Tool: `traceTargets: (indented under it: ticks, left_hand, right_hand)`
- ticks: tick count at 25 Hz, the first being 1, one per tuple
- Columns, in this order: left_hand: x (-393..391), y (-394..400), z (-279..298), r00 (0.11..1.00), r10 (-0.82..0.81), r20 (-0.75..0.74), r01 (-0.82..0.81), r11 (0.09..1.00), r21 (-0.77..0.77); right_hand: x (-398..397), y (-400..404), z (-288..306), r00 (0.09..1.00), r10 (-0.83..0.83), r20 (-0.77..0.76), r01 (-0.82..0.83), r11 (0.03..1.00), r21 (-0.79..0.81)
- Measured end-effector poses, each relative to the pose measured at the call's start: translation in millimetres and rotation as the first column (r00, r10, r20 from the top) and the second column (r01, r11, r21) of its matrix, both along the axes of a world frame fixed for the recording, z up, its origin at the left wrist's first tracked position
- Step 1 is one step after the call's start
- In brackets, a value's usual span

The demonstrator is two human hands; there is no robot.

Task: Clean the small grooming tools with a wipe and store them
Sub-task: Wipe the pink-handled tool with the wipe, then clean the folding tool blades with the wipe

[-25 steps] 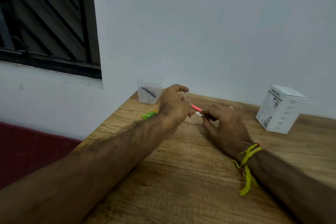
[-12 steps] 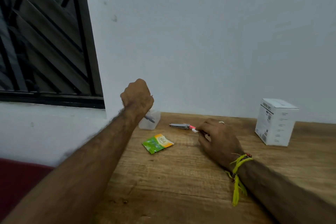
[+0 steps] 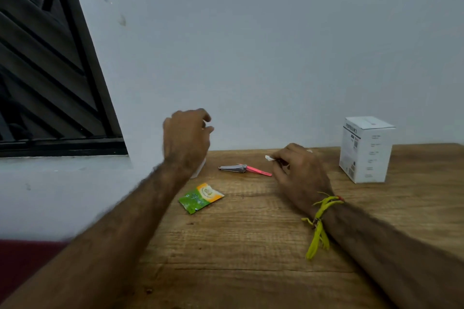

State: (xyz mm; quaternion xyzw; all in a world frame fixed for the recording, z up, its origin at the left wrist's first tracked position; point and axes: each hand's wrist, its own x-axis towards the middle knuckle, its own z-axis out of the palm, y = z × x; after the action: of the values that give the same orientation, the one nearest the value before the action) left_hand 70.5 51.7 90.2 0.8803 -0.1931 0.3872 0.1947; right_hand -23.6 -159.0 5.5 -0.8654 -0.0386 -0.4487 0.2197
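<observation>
In the head view, the left hand (image 3: 187,137) was raised above the far left part of the wooden table (image 3: 251,246), at about 11 o'clock from the table's middle, its fingers loosely curled with nothing visible between them. Below its wrist, a sliver of a clear plastic container (image 3: 198,170) showed against the wall, mostly hidden by the hand. The right hand (image 3: 300,175) rested on the table at about 1 o'clock, its fingers curled and pinching a small white wipe (image 3: 268,158), which stuck out toward the left from the fingertips. A nail clipper (image 3: 233,168) of bare metal lay flat on the table between the two hands, untouched by either. A pink strip (image 3: 258,171) ran from the clipper toward the right hand and ended just beside it; whether it was part of the clipper or a separate file could not be told. A green and orange sachet (image 3: 200,197) lay at about 10 o'clock, near the left forearm. A white box (image 3: 365,150) stood upright at 2 o'clock, near the wall. A yellow thread band (image 3: 322,211) circled the right wrist.
</observation>
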Motion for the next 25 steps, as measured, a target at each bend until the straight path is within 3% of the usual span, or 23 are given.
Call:
traceTargets:
  ticks: [2, 5, 7, 17, 18, 20, 22, 23, 25]
  left_hand:
    - [-13.2, -16.0, -20.5, 0.983, -0.171, -0.07, 0.175, 0.983, 0.057]
    - [-4.4, -26.6, -53.7, 0.903, -0.12, -0.412, 0.199, 0.968, 0.156]
    - [6.9, -29.6, -63.0, 0.848, -0.074, -0.525, 0.21, 0.956, 0.205]
    - [11.1, -34.0, -52.2, 0.826, 0.004, -0.563, 0.19, 0.939, 0.286]
    - [6.2, -31.4, -51.0, 0.822, -0.046, -0.568, 0.202, 0.956, 0.215]
    - [-9.9, -26.6, -46.7, 0.727, -0.319, -0.608, 0.266, 0.947, -0.18]
    - [-37.1, -25.1, -44.3, 0.466, -0.668, -0.58, 0.254, 0.729, -0.636]
    - [-47.8, -25.5, -46.7, 0.359, -0.777, -0.517, 0.216, 0.608, -0.764]
    - [-60.0, -25.7, -56.9, 0.265, -0.876, -0.404, 0.138, 0.449, -0.883]
  right_hand:
    - [1.0, -4.3, -1.0, 0.999, -0.037, 0.02, 0.036, 0.998, 0.061]
    - [0.8, -1.2, -4.7, 1.0, -0.023, 0.009, 0.022, 0.997, 0.075]
    - [0.0, -0.1, -4.2, 1.0, 0.0, 0.001, 0.0, 0.999, 0.049]
    - [0.9, -5.3, -7.5, 1.0, -0.003, -0.015, 0.004, 0.998, 0.057]
    - [0.5, -4.5, -7.6, 1.0, -0.006, -0.014, 0.007, 0.998, 0.062]
    - [-0.7, -3.0, -6.1, 1.0, -0.006, -0.005, 0.006, 0.998, 0.068]
    - [-3.3, -3.2, -2.4, 1.0, 0.003, 0.019, -0.004, 0.998, 0.06]
    - [-4.4, -4.0, -0.4, 0.999, 0.005, 0.04, -0.007, 0.999, 0.052]
    - [-6.5, -2.8, 2.8, 0.993, 0.008, 0.118, -0.016, 0.998, 0.065]
